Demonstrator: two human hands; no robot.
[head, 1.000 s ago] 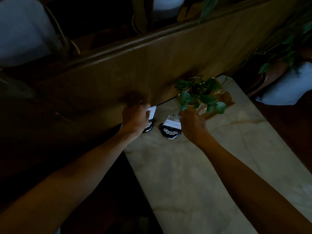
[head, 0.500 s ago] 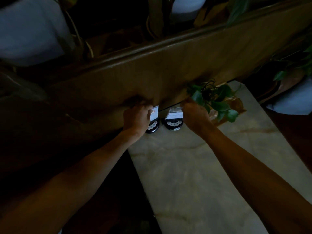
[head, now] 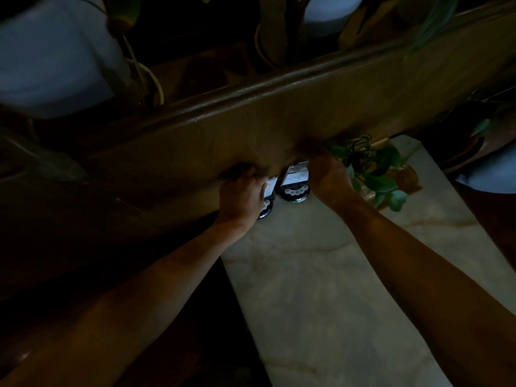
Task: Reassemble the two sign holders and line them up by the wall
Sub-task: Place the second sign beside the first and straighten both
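Two sign holders stand side by side at the far end of a pale marble table [head: 321,297], close to a brown wooden wall [head: 279,129]. Each has a round black base and an upright white card. My left hand [head: 241,198] is closed over the left sign holder [head: 266,206] and hides most of it. My right hand [head: 328,177] grips the right edge of the right sign holder [head: 294,185], whose card and base show clearly. The scene is dim.
A small leafy plant in an amber glass vase [head: 377,174] stands on the table just right of my right hand, its leaves touching it. A ledge with pots and plants runs above the wall. Dark floor lies left of the table.
Both hands have pushed the two sign holders away from me toward the wall, and the right holder now stands closer to the left one.
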